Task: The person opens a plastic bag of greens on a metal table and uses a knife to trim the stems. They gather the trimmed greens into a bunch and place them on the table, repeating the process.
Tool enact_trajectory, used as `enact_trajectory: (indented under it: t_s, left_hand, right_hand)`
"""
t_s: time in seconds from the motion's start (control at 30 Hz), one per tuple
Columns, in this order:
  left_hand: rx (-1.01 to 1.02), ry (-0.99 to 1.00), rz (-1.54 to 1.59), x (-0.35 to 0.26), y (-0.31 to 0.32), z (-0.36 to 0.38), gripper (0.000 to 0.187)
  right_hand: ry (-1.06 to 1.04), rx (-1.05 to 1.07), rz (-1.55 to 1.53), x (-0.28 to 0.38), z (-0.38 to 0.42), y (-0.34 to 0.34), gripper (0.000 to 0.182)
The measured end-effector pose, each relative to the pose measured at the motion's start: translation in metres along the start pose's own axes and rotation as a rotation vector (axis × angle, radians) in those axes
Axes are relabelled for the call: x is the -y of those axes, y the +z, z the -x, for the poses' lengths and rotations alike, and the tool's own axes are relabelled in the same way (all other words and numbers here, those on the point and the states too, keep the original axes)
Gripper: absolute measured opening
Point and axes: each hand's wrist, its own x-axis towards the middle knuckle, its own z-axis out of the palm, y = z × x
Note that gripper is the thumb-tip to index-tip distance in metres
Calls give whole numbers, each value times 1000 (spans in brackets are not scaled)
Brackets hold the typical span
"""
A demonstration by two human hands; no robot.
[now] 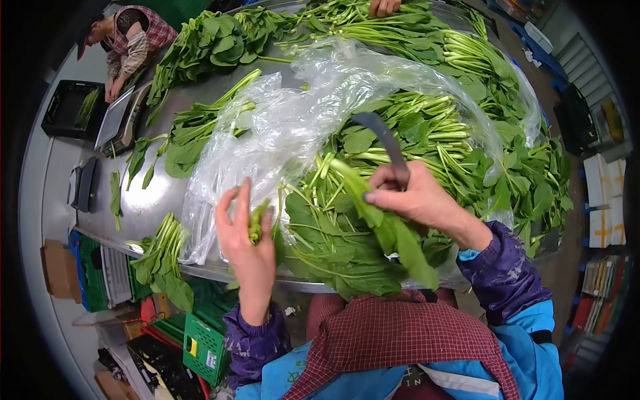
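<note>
My right hand (421,198) is closed around a dark, curved knife (387,139), its blade pointing up and to the left. A leafy green stalk (379,212) is pinched in the same hand, pale stem end up and leaves hanging toward me. Between the thumb and fingers of my left hand (245,250) sits a small bunch of green stems (257,221); its index and middle fingers stretch upward. Below and between both hands lies a heap of loose leafy greens (327,227). Crumpled clear plastic sheeting (267,140) spreads beyond my left hand.
More greens (220,40) cover the far side of the metal table (143,193). A small bundle (163,257) overhangs the near left edge. A co-worker (137,33) leans by a scale (123,120) and a black crate (70,110). Another person's hand (385,7) shows at the top.
</note>
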Motion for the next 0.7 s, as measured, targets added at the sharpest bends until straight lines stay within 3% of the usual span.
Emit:
enact_trajectory:
  t_s: [0.03, 0.1, 0.13, 0.2, 0.23, 0.3, 0.33, 0.37, 0.43, 0.5, 0.53, 0.63, 0.7]
  left_hand:
    - [1, 3, 2, -9, 0, 3, 32]
    - [582, -896, 1000, -28, -5, 11, 25]
    - [585, -891, 1001, -27, -2, 15, 25]
    - [516, -870, 1439, -22, 7, 24, 25]
    - [521, -872, 1441, -17, 5, 24, 25]
    - [238, -829, 1406, 3, -5, 21, 27]
    - [194, -900, 1451, 8, -12, 19, 26]
    - [149, -971, 1493, 13, -20, 18, 26]
    - [161, -1009, 1588, 33, -28, 23, 23]
    - [103, -1056, 1732, 50, -34, 32, 22]
    - [82, -1005, 1746, 51, -35, 32, 24]
    - [54, -978, 1777, 66, -43, 36, 24]
    - [-21, -1026, 1703, 63, -48, 33, 24]
  right_hand:
    - [-35, -17, -10, 1, 1, 7, 19]
    - [-137, 79, 74, -5, 2, 28, 21]
    - [-188, 92, 115, -1, 4, 35, 21]
    - [-290, 77, 109, -16, -2, 39, 21]
    - [-235, -42, 174, -23, -6, 35, 24]
    - [-65, -147, 564, -33, -14, 16, 22]
    - [-9, -152, 699, -60, -21, 10, 32]
    - [-11, -155, 700, -70, -25, 15, 32]
    - [235, -4, 730, -85, -25, 36, 48]
    - [160, -1, 562, -112, -28, 71, 61]
    - [-14, -52, 436, -131, -31, 85, 58]
    - [-116, 8, 320, -87, -28, 75, 57]
    - [-26, 73, 321, -24, -17, 48, 53]
